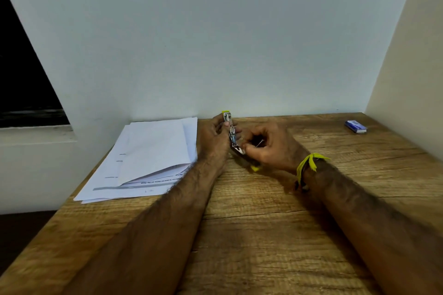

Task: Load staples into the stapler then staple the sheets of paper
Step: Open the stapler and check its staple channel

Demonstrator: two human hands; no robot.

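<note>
Two bare hands meet over a wooden desk (263, 235), both busy with a small stapler (231, 130). The left hand (213, 137) grips the stapler from its left side, fingers curled round the metal body and the thumb lying along it, so that the stapler stands tilted, its far end with a yellow tip pointing up toward the wall (215, 31) and its near end down by the other hand. The metal channel faces right, toward the right hand (268, 145). That hand sits just to the right of the grip and slightly nearer the person; its thumb and forefinger are pressed together at the stapler's lower end, pinching something small and silvery there. Whether that is a strip of staples or a part of the stapler is too small to tell. A bit of yellow plastic shows below the right hand's fingers, touching the desk.

A yellow thread band (309, 165) is tied round the right wrist. Left of the gripping hand, just beside its wrist, lies a loose stack of paper sheets (148, 158), the top sheets curling up at the near edge. Well to the right of both hands, near the side wall, a small blue box (356, 126) lies flat on the desk.
</note>
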